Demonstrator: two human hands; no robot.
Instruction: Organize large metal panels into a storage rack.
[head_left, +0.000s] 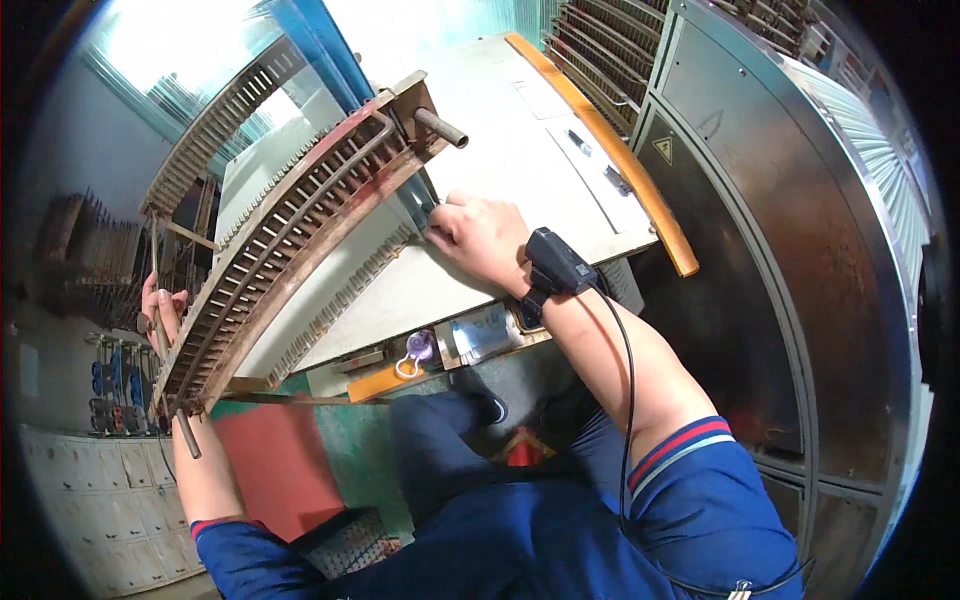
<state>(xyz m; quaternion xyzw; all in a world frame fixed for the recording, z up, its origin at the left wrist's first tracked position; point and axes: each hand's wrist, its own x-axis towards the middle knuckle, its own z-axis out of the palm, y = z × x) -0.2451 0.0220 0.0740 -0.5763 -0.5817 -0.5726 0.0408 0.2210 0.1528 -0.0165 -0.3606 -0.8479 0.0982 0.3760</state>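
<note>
A long rusty metal rack (290,225) with rows of slots and close-set teeth slants across the left of the white table. My left hand (166,305) is at its near left end, the fingers closed around a thin metal rod of the rack; the rack covers part of that hand. Beside the blue metal post (325,50), my right hand (480,238) is closed, knuckles up, against the dark lower part of the post. What its fingers hold is hidden. A black device and band sit on my right wrist. Below the rack lies a row of small metal clips (345,298).
The white table (480,100) has an orange edge strip (600,140) at right, with a pen (580,142) near it. A purple tape roll (420,347) and a clear bag lie on a shelf below. A metal cabinet (740,230) stands at right; more racks hang at left.
</note>
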